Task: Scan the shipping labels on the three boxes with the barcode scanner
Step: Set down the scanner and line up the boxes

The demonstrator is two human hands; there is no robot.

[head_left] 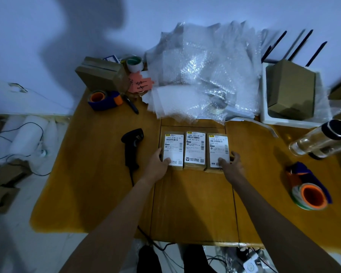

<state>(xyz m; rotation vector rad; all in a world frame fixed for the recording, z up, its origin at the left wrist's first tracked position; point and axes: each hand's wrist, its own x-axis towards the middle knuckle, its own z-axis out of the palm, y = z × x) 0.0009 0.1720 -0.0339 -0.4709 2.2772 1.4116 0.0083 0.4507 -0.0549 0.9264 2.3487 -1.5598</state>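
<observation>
Both your arms reach forward over the table (195, 203). Your left hand (157, 162) cups the left box (172, 149), your right hand (229, 164) the right box (218, 151), each grip loosely open against it. The middle box (195, 148) sits between them, labels up, long sides running away from you. The scanner (132, 147) lies just left, head pointing away.

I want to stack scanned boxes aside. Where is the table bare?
Bare wood lies in front of the three boxes, between the forearms, and left of the barcode scanner. The far edge is crowded with bubble wrap, and a tape dispenser sits right.
</observation>
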